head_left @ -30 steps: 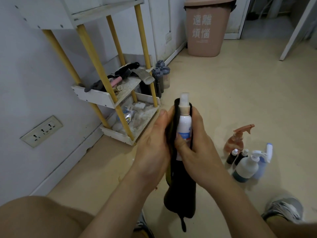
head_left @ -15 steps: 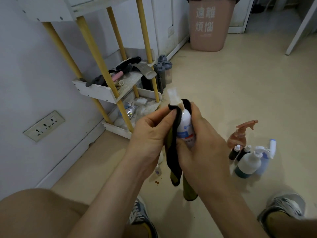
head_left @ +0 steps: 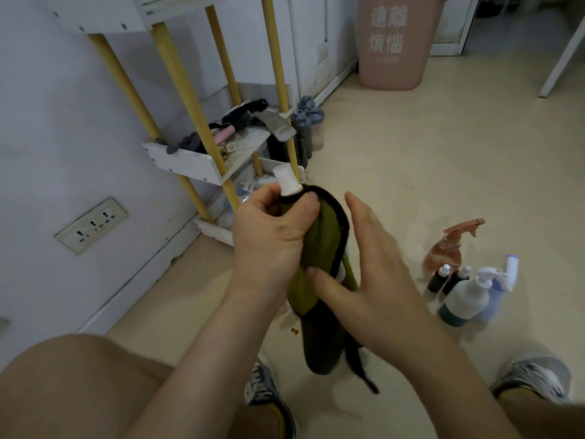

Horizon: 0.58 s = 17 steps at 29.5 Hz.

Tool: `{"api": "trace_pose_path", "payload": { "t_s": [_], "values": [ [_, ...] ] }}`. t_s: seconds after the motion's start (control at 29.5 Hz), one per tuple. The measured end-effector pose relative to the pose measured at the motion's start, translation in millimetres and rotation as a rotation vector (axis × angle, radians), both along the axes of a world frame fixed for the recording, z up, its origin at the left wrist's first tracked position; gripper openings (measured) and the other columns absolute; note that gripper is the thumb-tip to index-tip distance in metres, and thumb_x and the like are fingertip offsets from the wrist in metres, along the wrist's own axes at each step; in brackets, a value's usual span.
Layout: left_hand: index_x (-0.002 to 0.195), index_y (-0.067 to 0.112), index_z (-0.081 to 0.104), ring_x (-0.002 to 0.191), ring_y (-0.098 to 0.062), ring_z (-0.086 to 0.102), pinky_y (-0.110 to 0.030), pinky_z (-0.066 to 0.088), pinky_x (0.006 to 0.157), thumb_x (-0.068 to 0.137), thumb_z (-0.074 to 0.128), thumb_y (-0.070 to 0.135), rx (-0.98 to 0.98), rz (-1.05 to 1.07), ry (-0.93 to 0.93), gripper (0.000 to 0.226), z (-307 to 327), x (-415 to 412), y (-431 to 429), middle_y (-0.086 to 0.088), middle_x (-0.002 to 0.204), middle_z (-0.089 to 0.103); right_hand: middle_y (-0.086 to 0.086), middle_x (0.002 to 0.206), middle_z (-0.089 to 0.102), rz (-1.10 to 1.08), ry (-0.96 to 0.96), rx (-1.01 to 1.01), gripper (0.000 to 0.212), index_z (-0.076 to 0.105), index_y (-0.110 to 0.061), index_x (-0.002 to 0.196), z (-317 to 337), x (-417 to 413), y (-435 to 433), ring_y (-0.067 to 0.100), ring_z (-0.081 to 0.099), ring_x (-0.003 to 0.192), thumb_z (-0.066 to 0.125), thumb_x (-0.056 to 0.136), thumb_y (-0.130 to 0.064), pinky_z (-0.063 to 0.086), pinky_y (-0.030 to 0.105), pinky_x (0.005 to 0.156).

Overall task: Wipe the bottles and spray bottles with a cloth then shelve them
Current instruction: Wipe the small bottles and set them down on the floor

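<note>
Wiping step, with one bottle wrapped in the cloth and held above the floor.

The left hand (head_left: 272, 236) grips the bottle (head_left: 286, 180) just under its white cap, its fingers (head_left: 308, 201) curled tight over the green, black-edged cloth (head_left: 323, 229) that hides the body. The right hand (head_left: 380, 274) is open with its fingers (head_left: 361, 210) straight and apart from the cloth, and only the thumb touches the lower fold. This looks like a regrip partway through wiping. The next move probably calls for the right hand to close on the cloth or the bottle's base, so one hand can twist while the other rubs. Then the bottle goes to the shelf (head_left: 190, 163) by the wall on the left. The other bottles (head_left: 465, 299) stand grouped on the floor (head_left: 443, 153) near the right shoe, apparently still to be wiped.
</note>
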<state>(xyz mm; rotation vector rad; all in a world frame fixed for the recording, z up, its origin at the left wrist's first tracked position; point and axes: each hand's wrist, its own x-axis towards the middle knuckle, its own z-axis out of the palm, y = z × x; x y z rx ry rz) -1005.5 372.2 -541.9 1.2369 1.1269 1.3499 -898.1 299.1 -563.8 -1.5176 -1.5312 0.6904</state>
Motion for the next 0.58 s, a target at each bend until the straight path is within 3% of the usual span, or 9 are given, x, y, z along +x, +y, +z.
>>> {"api": "trace_pose_path", "payload": {
  "t_s": [0.03,0.07,0.14,0.24,0.3,0.37,0.47,0.51,0.58],
  "values": [
    [0.088,0.019,0.069,0.075,-0.008,0.069,-0.024,0.056,0.067,0.087,0.069,0.006,-0.003,0.011,0.001,0.013,0.4,-0.5,-0.3,0.009,0.074,0.073,-0.017,0.14,0.035,-0.09,-0.148,0.076,0.08,0.018,-0.05,0.145,-2.6,-4.4,-0.9,0.007,0.035,0.13,0.057,0.075,-0.059,0.037,0.037,0.106],
    [0.088,0.019,0.069,0.075,-0.008,0.069,-0.024,0.056,0.067,0.087,0.069,0.007,-0.011,0.022,-0.011,0.012,1.5,-0.6,-0.8,0.009,0.074,0.072,-0.013,0.132,0.036,-0.127,-0.162,0.128,0.08,0.022,-0.045,0.144,-5.6,-8.8,-1.0,0.009,0.039,0.123,0.055,0.073,-0.061,0.042,0.035,0.101],
    [0.087,0.016,0.069,0.073,-0.008,0.069,-0.023,0.056,0.066,0.088,0.067,0.007,-0.04,0.049,-0.07,0.009,2.8,-1.7,-1.2,0.007,0.074,0.071,-0.025,0.115,0.038,-0.074,0.01,0.139,0.068,0.03,-0.051,0.134,-10.9,-14.7,0.3,-0.001,0.045,0.109,0.059,0.074,-0.063,0.049,0.024,0.088],
    [0.091,0.008,0.068,0.071,-0.016,0.068,-0.029,0.059,0.063,0.092,0.061,0.01,-0.2,0.031,-0.285,0.007,6.9,-0.3,-3.6,-0.005,0.078,0.07,-0.039,0.107,0.052,0.085,0.316,-0.068,0.059,0.03,-0.064,0.118,-12.6,-14.2,1.6,-0.007,0.057,0.103,0.069,0.075,-0.057,0.057,0.025,0.084],
    [0.097,0.004,0.065,0.07,-0.022,0.069,-0.034,0.06,0.059,0.093,0.057,0.016,-0.346,-0.011,-0.449,0.015,8.3,0.6,-4.1,-0.012,0.081,0.069,-0.019,0.108,0.065,0.145,0.601,-0.178,0.069,0.036,-0.054,0.127,-7.9,-6.8,0.9,0.007,0.068,0.094,0.072,0.069,-0.047,0.06,0.031,0.077],
    [0.105,0.004,0.065,0.084,-0.03,0.07,-0.044,0.061,0.071,0.093,0.056,0.022,-0.419,-0.045,-0.508,0.024,7.7,-0.8,-2.4,-0.019,0.095,0.07,-0.005,0.103,0.072,0.16,0.717,-0.215,0.069,0.043,-0.045,0.13,1.1,0.0,-1.2,0.014,0.072,0.088,0.07,0.067,-0.045,0.06,0.03,0.072],
    [0.103,0.005,0.067,0.102,-0.035,0.066,-0.052,0.052,0.093,0.094,0.052,0.019,-0.397,-0.043,-0.458,0.022,3.4,-1.5,0.9,-0.02,0.105,0.069,-0.017,0.102,0.072,0.117,0.479,-0.101,0.049,0.049,-0.046,0.129,3.3,5.4,-3.0,0.001,0.067,0.09,0.067,0.084,-0.036,0.054,0.019,0.074],
    [0.098,0.007,0.068,0.098,-0.032,0.067,-0.051,0.051,0.095,0.095,0.051,0.017,-0.384,-0.04,-0.442,0.02,1.5,-0.9,2.1,-0.017,0.1,0.071,-0.02,0.11,0.068,0.054,0.276,-0.056,0.055,0.046,-0.039,0.138,-0.3,4.2,-2.2,0.001,0.063,0.096,0.067,0.087,-0.034,0.051,0.018,0.078],
    [0.09,0.009,0.069,0.086,-0.024,0.069,-0.045,0.054,0.089,0.096,0.051,0.014,-0.354,-0.05,-0.422,0.02,-3.1,0.5,2.2,-0.011,0.089,0.073,-0.006,0.119,0.063,-0.142,-0.149,0.07,0.065,0.042,-0.022,0.147,-9.7,-4.2,-1.1,0.014,0.061,0.102,0.069,0.088,-0.028,0.044,0.021,0.08]
  ]
}}
